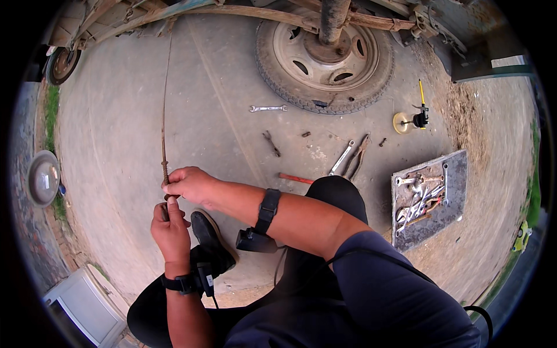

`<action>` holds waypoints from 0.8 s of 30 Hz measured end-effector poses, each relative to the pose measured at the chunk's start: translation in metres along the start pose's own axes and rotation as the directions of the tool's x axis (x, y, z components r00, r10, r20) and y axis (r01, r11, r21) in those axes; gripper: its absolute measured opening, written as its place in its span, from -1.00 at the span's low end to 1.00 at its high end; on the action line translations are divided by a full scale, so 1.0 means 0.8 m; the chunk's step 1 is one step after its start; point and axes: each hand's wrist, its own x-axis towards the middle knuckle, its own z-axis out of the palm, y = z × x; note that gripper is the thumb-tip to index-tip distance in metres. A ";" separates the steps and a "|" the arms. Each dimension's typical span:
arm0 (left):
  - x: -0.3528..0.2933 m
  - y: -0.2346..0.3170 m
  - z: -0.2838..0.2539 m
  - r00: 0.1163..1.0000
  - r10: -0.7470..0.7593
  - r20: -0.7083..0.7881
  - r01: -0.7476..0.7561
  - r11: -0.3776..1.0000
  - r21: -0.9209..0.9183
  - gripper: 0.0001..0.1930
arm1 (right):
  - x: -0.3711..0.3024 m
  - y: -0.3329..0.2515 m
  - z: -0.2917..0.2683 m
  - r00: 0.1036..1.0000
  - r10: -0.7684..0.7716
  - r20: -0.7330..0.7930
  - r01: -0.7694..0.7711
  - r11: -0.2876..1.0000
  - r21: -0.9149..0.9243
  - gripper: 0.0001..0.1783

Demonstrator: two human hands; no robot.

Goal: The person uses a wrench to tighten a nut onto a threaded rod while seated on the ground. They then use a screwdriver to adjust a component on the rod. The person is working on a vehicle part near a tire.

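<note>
A long, thin rusty rod (163, 133) runs from the underside of a vehicle toward me, with a thicker threaded-looking section near my hands. My left hand (173, 232) is closed around its near end, thumb pressed along the top. Just beyond, my right hand (194, 185) pinches the rod where the thicker section begins. The fingers hide whatever small part sits between the two hands. Below and to the right of this grip is my dark shoe (212, 238).
A tyred wheel (270, 72) lies under an axle (335, 23). Scattered on the concrete are a wrench (268, 108), combination wrench (342, 158), pliers (355, 159), a red-handled tool (296, 178) and an oil can (401, 123). A metal tray (426, 229) holds several tools; a basin (43, 178) stands left.
</note>
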 end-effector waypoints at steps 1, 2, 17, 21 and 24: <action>-0.001 0.001 0.002 1.000 -0.024 0.008 0.024 0.998 -0.066 -0.67 | 0.001 0.000 -0.001 1.000 -0.005 0.004 0.005 1.000 -0.002 -0.78; -0.004 0.005 0.006 0.995 -0.101 0.024 0.103 0.978 -0.183 -0.67 | 0.000 0.000 -0.002 1.000 -0.009 0.007 0.009 1.000 -0.005 -0.79; -0.015 0.009 0.035 0.802 -0.236 0.548 0.595 0.243 -0.766 -0.67 | -0.021 -0.011 -0.041 1.000 0.014 -0.010 -0.014 0.999 -0.036 -0.76; -0.010 0.035 0.036 0.801 -0.263 0.538 0.575 0.591 -0.566 -0.61 | -0.049 -0.031 -0.062 0.998 0.020 -0.055 -0.021 0.999 -0.027 -0.75; 0.018 0.064 0.035 0.857 -0.271 0.439 0.425 0.853 -0.303 -0.55 | -0.074 -0.051 -0.086 0.989 0.030 -0.145 -0.039 0.998 -0.057 -0.72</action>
